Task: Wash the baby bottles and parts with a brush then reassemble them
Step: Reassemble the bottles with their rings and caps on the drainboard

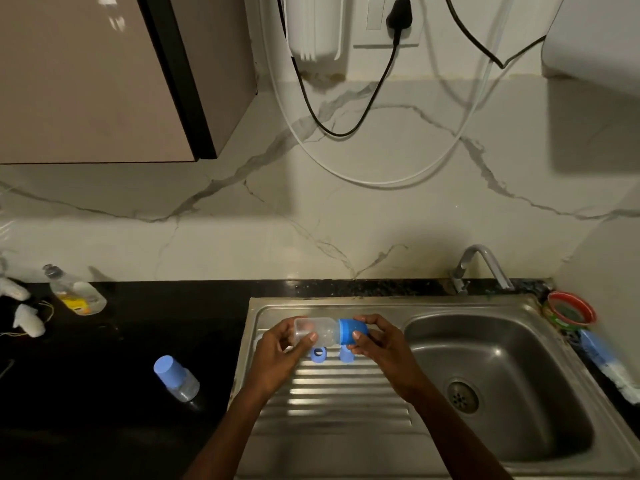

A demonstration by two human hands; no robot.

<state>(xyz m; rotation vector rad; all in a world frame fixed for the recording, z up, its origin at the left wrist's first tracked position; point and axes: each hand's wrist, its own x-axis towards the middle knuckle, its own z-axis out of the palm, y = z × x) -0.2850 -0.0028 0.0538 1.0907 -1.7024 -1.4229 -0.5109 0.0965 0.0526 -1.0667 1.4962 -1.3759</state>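
Black stone countertop (pixel 138 427) runs along the marble wall, with a steel sink unit (pixel 346 445) set into its right half. On the dark part, far left, there's a clear dish soap bottle (pixel 77 292) lying tilted, plus some white fuzzy things (pixel 24 313) at the very left edge, can't tell what. Nearer, close to the sink's left edge, a baby bottle (pixel 176 377) with a blue cap stands on the counter. On the ribbed drainboard (pixel 332 393), far end, sit a blue ring (pixel 318 354) and another small blue part (pixel 345 355). Right of the basin (pixel 502 375): a red-rimmed round thing (pixel 569 310) far, and a blue-handled brush (pixel 604 358) nearer.
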